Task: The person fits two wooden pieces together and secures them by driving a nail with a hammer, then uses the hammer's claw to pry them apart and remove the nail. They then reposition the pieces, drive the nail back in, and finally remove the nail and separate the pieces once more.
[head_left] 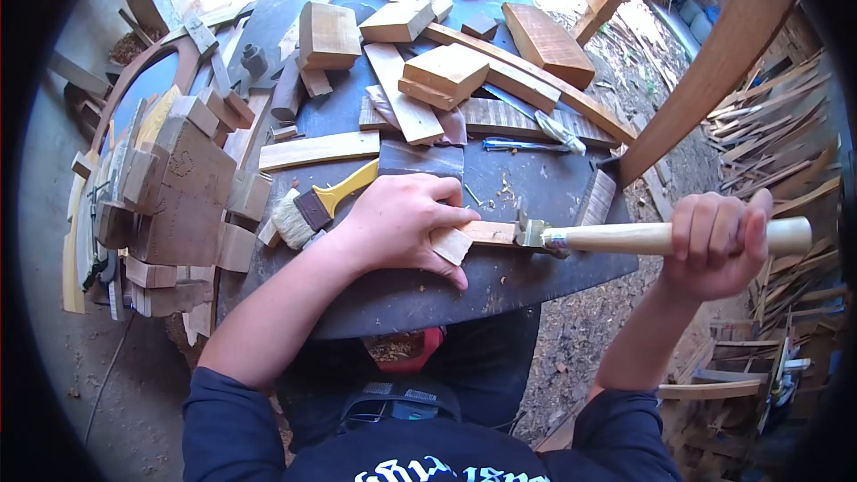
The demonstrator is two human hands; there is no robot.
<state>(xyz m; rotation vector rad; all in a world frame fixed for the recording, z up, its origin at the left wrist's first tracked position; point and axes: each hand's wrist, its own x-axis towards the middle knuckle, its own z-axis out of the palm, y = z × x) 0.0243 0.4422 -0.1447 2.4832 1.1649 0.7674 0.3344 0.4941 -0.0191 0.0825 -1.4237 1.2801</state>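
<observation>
My left hand (406, 219) is closed round a small wooden piece (452, 245) at the front of the dark tabletop (393, 303). A short wooden strip (491, 232) runs from that piece toward the hammer head (533, 234). My right hand (721, 244) grips the pale hammer handle (625, 238) near its end, to the right beyond the table edge. The metal head lies over the strip's right end; whether it touches is hard to tell. A nail (472, 195) lies just behind my left hand. The yellow-handled brush (335, 196) is left of it.
Wooden blocks (446, 71) and boards crowd the back of the table. A blue pen (522, 144) lies behind the hammer. At left stands a clamped wooden assembly (187, 178). A curved wooden post (705, 80) rises at right, with stacked wood strips beyond. A red container (406, 353) is below the front edge.
</observation>
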